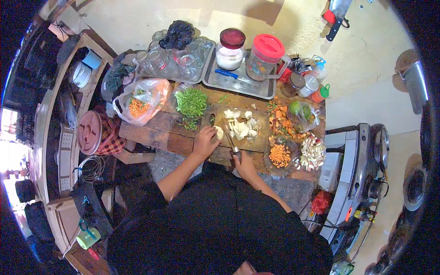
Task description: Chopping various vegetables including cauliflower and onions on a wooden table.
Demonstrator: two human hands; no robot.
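Note:
My right hand [245, 165] grips the dark handle of a kitchen knife [227, 132], its blade pointing away from me over a wooden cutting board [252, 145]. With bent fingertips, my left hand [205, 141] holds a pale vegetable piece [218, 132] against the board, just left of the blade. Right of the knife lies a loose heap of pale slices [241, 128], some thin and flat, some chunky. Part of the held piece is hidden by my fingers.
Chopped green vegetables [191, 103] and a plastic bag [144, 103] of orange pieces lie left. On the right are diced orange pieces [279, 155], whitish shreds [312, 153] and limes [295, 108]. Metal trays [242, 90] with glasses and a pitcher [264, 58] stand behind; a stove [361, 161] is far right.

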